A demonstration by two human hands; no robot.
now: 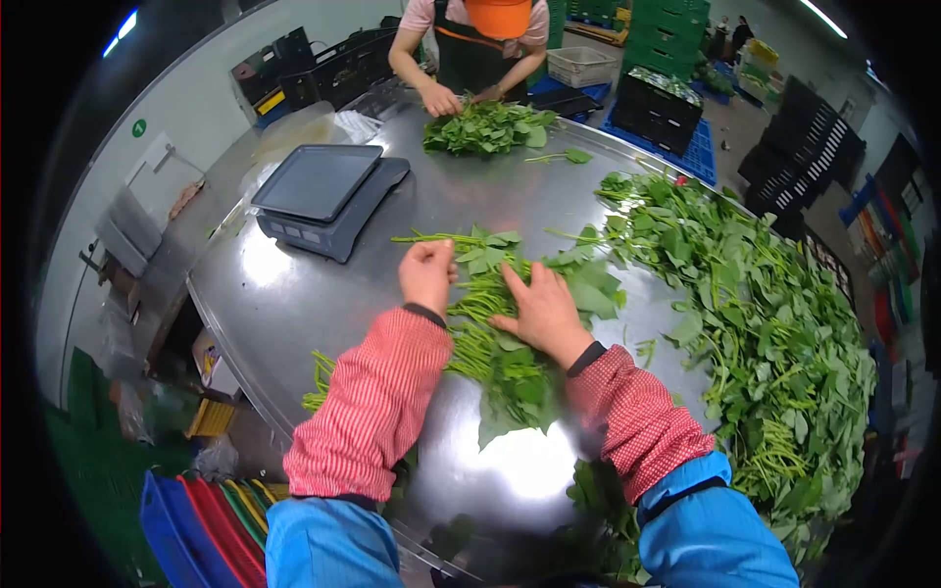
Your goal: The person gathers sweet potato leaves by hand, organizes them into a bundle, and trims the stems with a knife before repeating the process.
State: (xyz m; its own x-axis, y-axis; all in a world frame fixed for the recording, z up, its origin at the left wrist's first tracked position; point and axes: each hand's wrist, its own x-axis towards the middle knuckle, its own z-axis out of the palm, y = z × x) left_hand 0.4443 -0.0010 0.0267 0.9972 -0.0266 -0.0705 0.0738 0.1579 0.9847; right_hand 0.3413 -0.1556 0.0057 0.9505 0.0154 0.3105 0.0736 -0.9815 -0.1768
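A bunch of leafy green stems (474,338) lies in front of me on the metal table (294,338). My right hand (545,312) rests over the leafy side of the bunch, thumb and fingers spread. At the stem ends, my left hand (427,276) is closed with its fingers curled in. A few stems (417,237) stick out beside its fingertips; whether it grips one is hidden. Some stem ends (319,382) show left of my left sleeve.
A large heap of leafy greens (755,343) covers the table's right side. A grey scale (328,201) stands at the back left. Across the table, a person (470,49) in an orange cap handles another bunch (485,127). Coloured crates (201,529) stand at lower left.
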